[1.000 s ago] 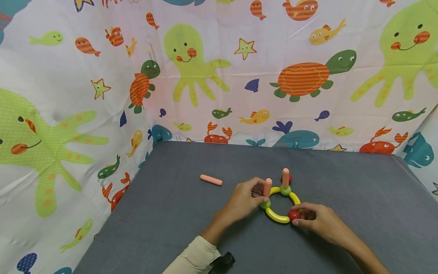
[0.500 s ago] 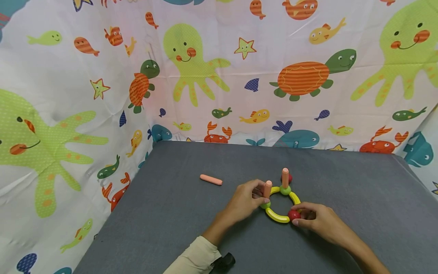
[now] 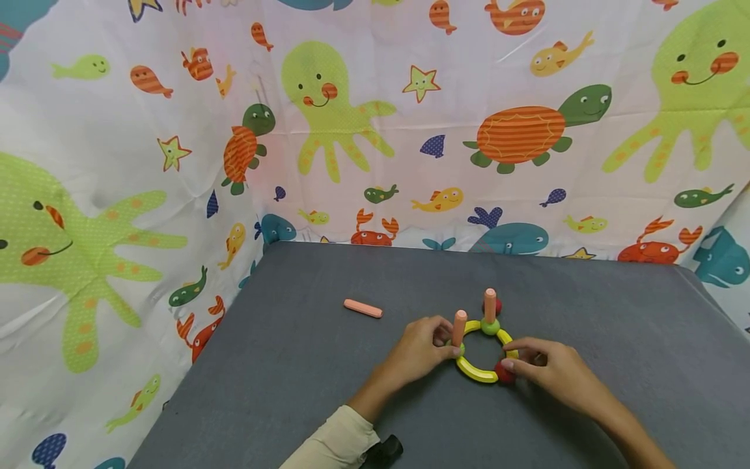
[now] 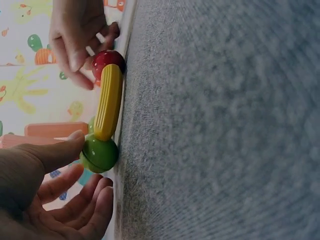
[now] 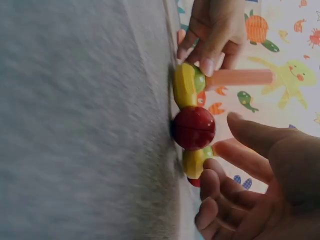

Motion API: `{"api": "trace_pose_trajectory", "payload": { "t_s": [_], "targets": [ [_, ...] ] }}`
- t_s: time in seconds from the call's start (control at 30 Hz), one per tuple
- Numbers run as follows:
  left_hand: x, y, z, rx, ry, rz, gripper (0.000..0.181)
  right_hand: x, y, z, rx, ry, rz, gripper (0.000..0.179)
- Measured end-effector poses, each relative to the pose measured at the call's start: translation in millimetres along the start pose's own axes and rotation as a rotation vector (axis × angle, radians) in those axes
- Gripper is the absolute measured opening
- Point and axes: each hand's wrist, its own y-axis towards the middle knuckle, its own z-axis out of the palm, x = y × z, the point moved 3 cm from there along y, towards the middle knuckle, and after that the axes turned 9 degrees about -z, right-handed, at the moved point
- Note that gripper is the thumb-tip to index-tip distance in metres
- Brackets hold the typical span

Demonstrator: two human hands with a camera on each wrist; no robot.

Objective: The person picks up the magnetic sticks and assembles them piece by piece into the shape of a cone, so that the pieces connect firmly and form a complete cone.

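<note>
A ring of yellow curved bars [image 3: 476, 372] and green and red balls lies on the grey table. Two salmon pegs stand up from it, one from the near-left green ball [image 4: 100, 152], the other peg [image 3: 489, 306] from the far green ball [image 3: 489, 327]. My left hand [image 3: 423, 348] is at the near-left ball and its peg [image 3: 459, 327]; its thumb touches or almost touches the ball, its fingers loosely bent. My right hand [image 3: 553, 370] is beside the near-right red ball [image 5: 194, 128], thumb and fingers spread apart around it without a grip.
A loose salmon peg [image 3: 362, 308] lies on the table [image 3: 281, 365] left of the ring. Behind the far peg, a red ball [image 3: 499, 306] is partly hidden. A cloth [image 3: 375, 130] printed with sea animals hangs along the back and left edges.
Both hands have loosened: the left fingers have slipped down and away from the near-left peg, and the right fingers have lifted slightly off the red ball. The ring stays about where it was.
</note>
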Motion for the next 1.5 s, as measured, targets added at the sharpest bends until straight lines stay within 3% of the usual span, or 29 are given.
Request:
{"api": "trace_pose_trajectory", "payload": {
  "t_s": [0.2,0.63,1.1,1.5],
  "targets": [
    [-0.6,0.0,3.4,0.0,-0.007,-0.048,0.035,3.2,18.2,-12.1,-0.121,-0.052,-0.057,0.051],
    [-2.6,0.5,6.9,-0.017,0.003,-0.043,0.036,-6.1,48.7,-0.8,-0.095,-0.103,-0.099,0.045],
    [0.3,5.7,-1.9,-0.056,0.019,-0.053,0.029,-11.5,41.3,1.7,-0.103,-0.079,-0.08,0.041],
    [-4.6,15.8,0.3,-0.019,0.075,-0.045,0.029,-13.0,28.8,0.8,-0.09,-0.026,0.004,0.039]
  ]
}}
